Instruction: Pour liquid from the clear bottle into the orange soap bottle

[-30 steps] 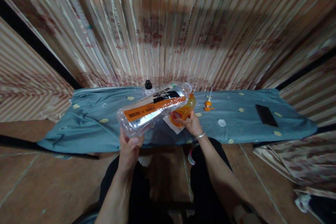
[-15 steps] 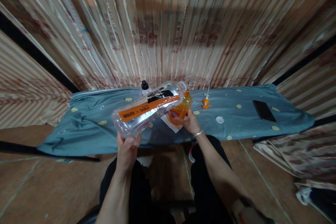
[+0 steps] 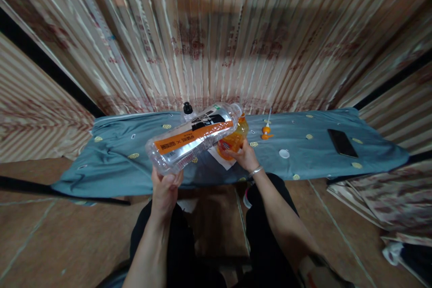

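My left hand (image 3: 166, 184) grips the base end of a large clear plastic bottle (image 3: 192, 137) with an orange and silver label. The bottle is tilted, its neck pointing up and right, over the top of an orange bottle (image 3: 232, 141). Around the lower right side of that orange bottle my right hand (image 3: 246, 156) is closed. The orange bottle stands on a white paper (image 3: 224, 162). Whether the two mouths touch is hidden. Right of them lies an orange pump top (image 3: 266, 131) with a clear tube.
A bottle with a black pump top (image 3: 187, 108) stands behind the clear bottle. On the right of the blue-green cloth-covered table (image 3: 303, 159) lies a dark phone (image 3: 342, 142). A pleated curtain (image 3: 216, 31) hangs behind, and dark poles (image 3: 50, 60) slant at both sides.
The whole view shifts slightly. Both hands keep their holds, and the clear bottle stays tilted over the orange one with almost no movement.
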Tool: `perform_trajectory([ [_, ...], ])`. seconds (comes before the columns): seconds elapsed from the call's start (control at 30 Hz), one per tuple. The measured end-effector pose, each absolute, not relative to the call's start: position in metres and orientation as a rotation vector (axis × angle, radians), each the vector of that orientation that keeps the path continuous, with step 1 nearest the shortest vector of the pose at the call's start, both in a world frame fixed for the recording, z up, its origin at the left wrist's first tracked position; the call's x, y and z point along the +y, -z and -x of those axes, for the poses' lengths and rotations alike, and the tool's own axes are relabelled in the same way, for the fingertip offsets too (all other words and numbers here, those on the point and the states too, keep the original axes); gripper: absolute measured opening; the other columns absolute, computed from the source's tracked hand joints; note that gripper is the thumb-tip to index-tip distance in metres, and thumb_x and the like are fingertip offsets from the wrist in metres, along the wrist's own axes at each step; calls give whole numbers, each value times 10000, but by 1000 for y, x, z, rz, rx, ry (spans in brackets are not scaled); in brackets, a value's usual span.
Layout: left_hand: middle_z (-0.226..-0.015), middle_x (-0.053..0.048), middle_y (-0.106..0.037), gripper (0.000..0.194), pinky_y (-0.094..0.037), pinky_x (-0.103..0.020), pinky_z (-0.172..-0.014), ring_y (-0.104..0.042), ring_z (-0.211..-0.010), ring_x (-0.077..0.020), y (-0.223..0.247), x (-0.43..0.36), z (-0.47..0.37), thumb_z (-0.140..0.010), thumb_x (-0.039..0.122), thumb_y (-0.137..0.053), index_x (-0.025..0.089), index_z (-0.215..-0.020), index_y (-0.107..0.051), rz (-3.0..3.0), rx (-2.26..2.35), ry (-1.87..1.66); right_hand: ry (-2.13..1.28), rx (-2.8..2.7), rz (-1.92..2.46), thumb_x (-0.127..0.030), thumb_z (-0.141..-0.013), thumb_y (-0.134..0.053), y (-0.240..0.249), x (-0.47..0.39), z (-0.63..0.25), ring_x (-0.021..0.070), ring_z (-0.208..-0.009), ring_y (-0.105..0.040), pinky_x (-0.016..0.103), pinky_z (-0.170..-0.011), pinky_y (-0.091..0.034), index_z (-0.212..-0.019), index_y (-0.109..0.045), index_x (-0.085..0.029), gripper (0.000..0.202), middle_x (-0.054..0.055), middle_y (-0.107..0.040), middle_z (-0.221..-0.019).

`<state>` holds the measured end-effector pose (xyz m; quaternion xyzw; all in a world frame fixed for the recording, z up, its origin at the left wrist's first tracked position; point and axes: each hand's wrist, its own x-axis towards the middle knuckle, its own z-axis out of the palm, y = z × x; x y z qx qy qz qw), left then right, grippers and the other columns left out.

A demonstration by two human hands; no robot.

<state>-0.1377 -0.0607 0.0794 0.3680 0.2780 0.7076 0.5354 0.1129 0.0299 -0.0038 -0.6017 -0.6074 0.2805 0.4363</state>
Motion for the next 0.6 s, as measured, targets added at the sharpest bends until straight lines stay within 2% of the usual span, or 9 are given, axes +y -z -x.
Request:
perform_trajectory([
  [0.6,-519,78,-437,398,-205,-173,-386,-269,-382,-32,-78,-61,138,-598,365,-823,197,-804,-527,-858,682,-1692,-696,-1510,1481,-487,-612,-798,7,31,-114,279,-971,-689,429,-831,-556,-1202,-465,-206,733,106,-698,-1100],
])
